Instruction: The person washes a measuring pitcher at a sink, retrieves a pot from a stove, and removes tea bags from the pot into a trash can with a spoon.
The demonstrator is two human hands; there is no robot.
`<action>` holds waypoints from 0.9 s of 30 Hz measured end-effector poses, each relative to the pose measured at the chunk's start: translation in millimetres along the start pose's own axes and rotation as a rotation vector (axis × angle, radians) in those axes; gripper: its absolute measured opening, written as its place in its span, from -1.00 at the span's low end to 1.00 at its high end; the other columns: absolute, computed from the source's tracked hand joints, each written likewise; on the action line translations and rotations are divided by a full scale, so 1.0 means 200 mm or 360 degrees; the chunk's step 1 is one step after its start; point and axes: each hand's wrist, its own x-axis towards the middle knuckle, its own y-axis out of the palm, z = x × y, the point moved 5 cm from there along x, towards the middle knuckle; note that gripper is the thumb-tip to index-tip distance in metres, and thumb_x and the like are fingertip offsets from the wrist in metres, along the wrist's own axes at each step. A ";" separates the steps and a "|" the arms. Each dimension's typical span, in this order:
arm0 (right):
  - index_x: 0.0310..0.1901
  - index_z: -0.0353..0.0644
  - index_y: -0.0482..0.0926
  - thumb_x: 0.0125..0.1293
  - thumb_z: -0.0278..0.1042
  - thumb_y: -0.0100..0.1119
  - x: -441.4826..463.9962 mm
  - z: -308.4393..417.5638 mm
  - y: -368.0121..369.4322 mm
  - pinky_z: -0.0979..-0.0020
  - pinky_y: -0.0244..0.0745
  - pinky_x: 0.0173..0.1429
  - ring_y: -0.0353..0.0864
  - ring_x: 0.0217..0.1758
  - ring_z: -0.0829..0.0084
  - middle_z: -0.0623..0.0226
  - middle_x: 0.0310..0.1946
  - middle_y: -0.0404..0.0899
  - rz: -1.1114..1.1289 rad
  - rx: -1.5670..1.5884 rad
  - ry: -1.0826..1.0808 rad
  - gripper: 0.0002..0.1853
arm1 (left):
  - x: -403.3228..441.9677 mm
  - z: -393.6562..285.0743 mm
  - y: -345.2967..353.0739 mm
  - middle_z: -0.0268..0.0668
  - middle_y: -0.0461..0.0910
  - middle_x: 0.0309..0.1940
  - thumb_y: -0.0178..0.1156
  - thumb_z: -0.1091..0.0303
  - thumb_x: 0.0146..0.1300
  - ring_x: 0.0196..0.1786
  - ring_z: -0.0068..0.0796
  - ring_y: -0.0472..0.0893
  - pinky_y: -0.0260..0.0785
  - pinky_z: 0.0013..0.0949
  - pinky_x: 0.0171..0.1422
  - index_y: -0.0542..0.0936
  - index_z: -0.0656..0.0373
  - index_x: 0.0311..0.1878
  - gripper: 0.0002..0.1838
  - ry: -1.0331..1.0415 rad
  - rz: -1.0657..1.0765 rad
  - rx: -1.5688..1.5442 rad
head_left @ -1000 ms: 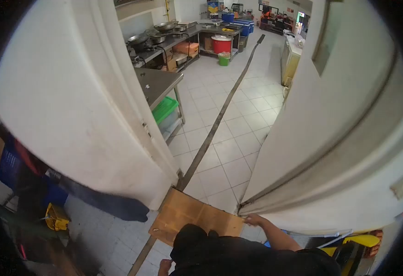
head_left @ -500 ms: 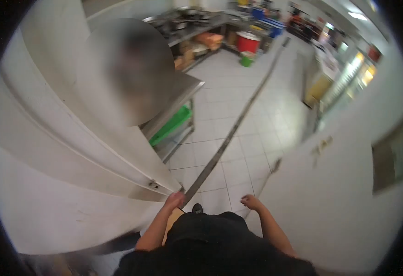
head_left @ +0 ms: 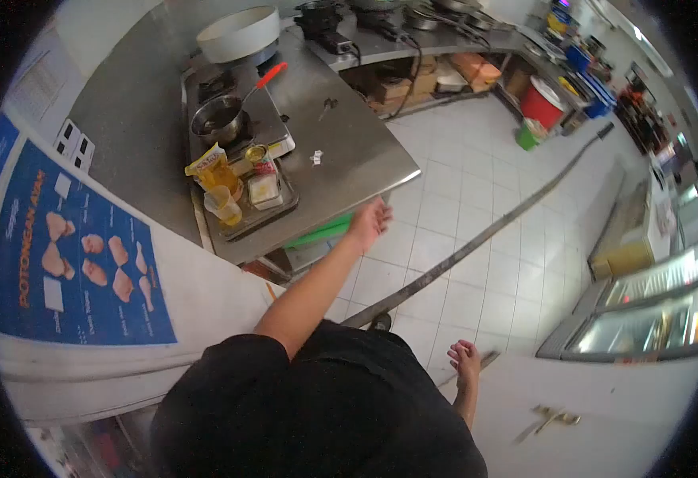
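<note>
My left hand (head_left: 371,225) reaches forward near the corner of a steel table (head_left: 357,155), its fingers loosely bent and apart, with nothing visible in them. Low at my right side hangs my right hand (head_left: 465,360), also empty and loosely open, near the edge of a white door (head_left: 604,398). On the table, a saucepan (head_left: 220,119) with a red-tipped handle sits on a stove (head_left: 273,131). In front of it, a metal tray (head_left: 277,209) bears a yellow pouch (head_left: 215,169), a clear cup (head_left: 223,205), an opened can (head_left: 260,158) and a white container (head_left: 265,191).
A white pot (head_left: 239,36) stands at the table's back. More cookers line the far counter, with boxes (head_left: 421,84) below. A red bucket (head_left: 542,103) and a green bin (head_left: 531,135) stand on the tiled floor. A dark strip (head_left: 476,243) crosses the floor. Glass-fronted fridges (head_left: 644,319) are at right.
I have moved forward past the doorway, and the view has turned left, bringing the table and stove into sight. My left hand has risen and stretched forward; my right hand's fingers have loosened.
</note>
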 end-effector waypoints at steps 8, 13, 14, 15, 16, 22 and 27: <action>0.07 -0.13 0.51 0.42 -0.25 0.18 1.04 1.06 0.27 0.37 0.49 -0.12 0.69 -0.16 0.46 0.33 -0.14 0.68 0.0338 -0.0347 -0.0248 -0.73 | 0.62 -1.45 -0.16 -0.16 0.31 0.41 0.15 -0.27 0.30 0.43 -0.28 0.33 0.15 -0.09 0.40 0.14 0.16 0.44 -0.12 0.0923 -0.0581 -0.0554; 0.04 -0.11 0.51 0.43 -0.24 0.15 1.47 1.43 0.57 0.34 0.51 -0.12 0.71 -0.15 0.39 0.31 -0.13 0.68 0.0569 -0.0463 -0.0341 -0.76 | 0.96 -2.01 -0.33 -0.13 -0.08 0.62 0.03 -0.36 0.32 0.66 -0.24 -0.09 -0.30 -0.06 0.65 -0.21 0.19 0.61 0.10 0.1209 -0.0530 -0.0970; 0.04 -0.08 0.51 0.44 -0.23 0.12 1.57 1.44 0.61 0.32 0.52 -0.12 0.71 -0.13 0.36 0.30 -0.12 0.68 0.0577 -0.0476 -0.0299 -0.77 | 1.02 -2.11 -0.36 -0.15 -0.10 0.63 0.04 -0.39 0.30 0.66 -0.27 -0.11 -0.36 -0.05 0.66 -0.19 0.17 0.61 0.11 0.1280 -0.0538 -0.1094; 0.04 -0.05 0.49 0.45 -0.21 0.11 1.62 1.47 0.65 0.31 0.53 -0.12 0.72 -0.12 0.33 0.29 -0.12 0.68 0.0594 -0.0529 -0.0223 -0.77 | 1.06 -2.19 -0.38 -0.17 -0.11 0.64 0.05 -0.41 0.28 0.67 -0.29 -0.14 -0.42 -0.05 0.66 -0.17 0.16 0.61 0.12 0.1351 -0.0544 -0.1219; 0.04 -0.05 0.48 0.46 -0.16 0.09 1.71 1.46 0.68 0.28 0.54 -0.14 0.73 -0.12 0.30 0.28 -0.11 0.68 0.0623 -0.0545 -0.0181 -0.76 | 1.06 -2.26 -0.40 -0.16 0.06 0.59 0.02 -0.36 0.35 0.63 -0.31 0.05 -0.18 -0.02 0.62 -0.09 0.12 0.60 0.01 0.1525 -0.0553 -0.1184; 0.08 -0.19 0.50 0.40 -0.25 0.17 1.84 1.74 1.01 0.27 0.56 -0.09 0.73 -0.12 0.24 0.15 -0.10 0.68 0.0858 -0.0689 -0.0003 -0.69 | 1.20 -2.31 -0.59 -0.37 0.54 -0.27 -0.12 -0.13 0.54 -0.25 -0.45 0.56 0.36 -0.33 -0.27 0.38 0.03 -0.01 -0.60 0.1693 -0.0665 -0.1605; 0.12 -0.22 0.50 0.37 -0.23 0.22 2.12 1.89 1.26 0.31 0.58 -0.12 0.73 -0.11 0.24 0.10 -0.10 0.68 0.1071 -0.0784 0.0017 -0.63 | 0.86 -2.12 -0.42 -0.50 0.17 -0.66 -0.15 -0.11 0.55 -0.66 -0.60 0.20 0.05 -0.44 -0.60 0.25 -0.04 -0.39 -0.57 0.1545 -0.1019 -0.1474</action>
